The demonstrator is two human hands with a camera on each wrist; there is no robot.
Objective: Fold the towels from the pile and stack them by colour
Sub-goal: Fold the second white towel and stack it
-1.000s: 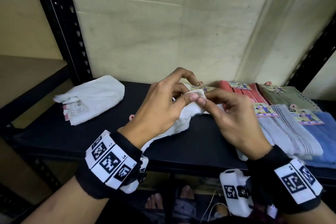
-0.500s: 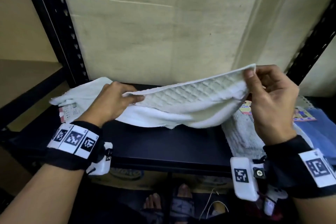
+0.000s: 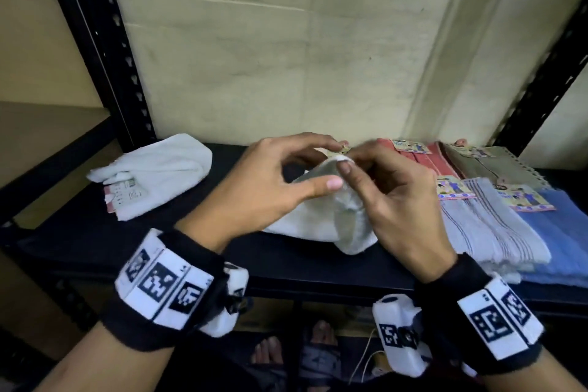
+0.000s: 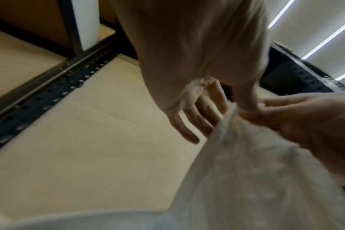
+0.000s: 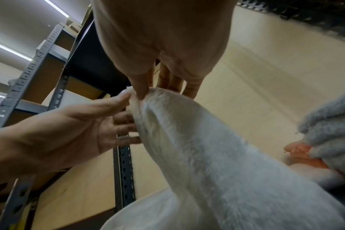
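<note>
Two hands meet above the black shelf (image 3: 79, 245) in the head view, pinching one top corner of a white towel (image 3: 331, 226) between them. The left hand (image 3: 270, 188) presses it with thumb and forefinger; the right hand (image 3: 397, 197) nips the same corner from the other side. The cloth hangs doubled, its lower fold resting on the shelf near the front edge. A folded white towel (image 3: 159, 169) lies well apart to the left, with bare shelf between. To the right sit a red towel (image 3: 442, 165), an olive towel (image 3: 496, 165), a striped grey towel (image 3: 486, 226) and a blue towel (image 3: 563, 235), each flat, some with paper labels; the grey one lies just beside the right hand.

From the left wrist, the left hand (image 4: 199, 65) has its fingers (image 4: 187, 133) spread behind the towel (image 4: 256, 179), whose hemmed edge runs up to the pinch; the right hand (image 4: 309, 124) closes on it from the right. The weave looks nubby and soft.

From the right wrist, the right hand (image 5: 163, 46) clamps the corner with its thumb, the left hand (image 5: 69, 133) beside it. The towel (image 5: 217, 163) drapes in a thick fleecy fold. The grey towel's (image 5: 329, 129) stacked edges show to the right.
</note>
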